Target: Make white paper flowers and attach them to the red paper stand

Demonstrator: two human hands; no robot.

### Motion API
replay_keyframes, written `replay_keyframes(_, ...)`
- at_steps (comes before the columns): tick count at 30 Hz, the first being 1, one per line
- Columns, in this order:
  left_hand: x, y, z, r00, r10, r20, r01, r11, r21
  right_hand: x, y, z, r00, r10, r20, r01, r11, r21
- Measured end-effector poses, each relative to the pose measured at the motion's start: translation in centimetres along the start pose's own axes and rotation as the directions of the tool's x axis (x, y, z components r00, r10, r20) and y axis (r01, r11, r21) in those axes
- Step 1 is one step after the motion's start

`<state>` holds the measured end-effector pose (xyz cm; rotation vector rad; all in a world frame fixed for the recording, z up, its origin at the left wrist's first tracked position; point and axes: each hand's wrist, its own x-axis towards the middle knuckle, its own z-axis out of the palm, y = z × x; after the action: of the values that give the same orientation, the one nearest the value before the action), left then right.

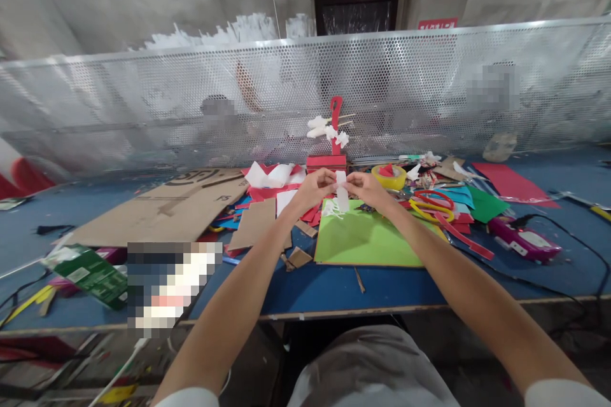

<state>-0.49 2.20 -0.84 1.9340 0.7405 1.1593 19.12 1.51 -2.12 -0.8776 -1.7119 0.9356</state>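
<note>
Between my two hands is a narrow strip of white paper [341,187], upright over the far edge of a lime-green sheet [367,238]. My left hand [319,184] pinches it from the left, and the fingers of my right hand [363,187] are closed on its other side. Thin white paper cuttings [333,208] lie just below on the green sheet. Behind my hands stands a red paper piece with a tall hooked upright [336,114]. White crumpled tufts [329,132] and thin sticks are attached near its middle.
A large cardboard sheet [162,210] lies at the left. Yellow-handled scissors [432,210], a yellow tape roll [389,177] and paper scraps crowd the right. Farther right is a purple device [525,240] with a black cable. A perforated metal panel [281,89] runs along the back.
</note>
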Motion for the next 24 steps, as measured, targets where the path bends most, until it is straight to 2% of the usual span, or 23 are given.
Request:
replay_keyframes(10, -0.12, 0.11, -0.08, 1.000, 0.002, -0.002, -0.002, 1.000, -0.020, -0.04, 0.07, -0.02, 1.000, 0.002, 0.004, -0.002, 1.000, 0.016)
replay_keyframes(15, -0.02, -0.20, -0.07, 1.000, 0.005, 0.023, -0.006, 1.000, 0.021, 0.04, 0.16, -0.05, 1.000, -0.005, 0.020, 0.005, 1.000, -0.006)
replay_keyframes(24, 0.14, -0.32, -0.34, 1.000, 0.014, 0.000, -0.014, 0.997, 0.076, -0.37, -0.60, 0.06, 1.000, 0.019, -0.004, -0.019, 1.000, -0.006)
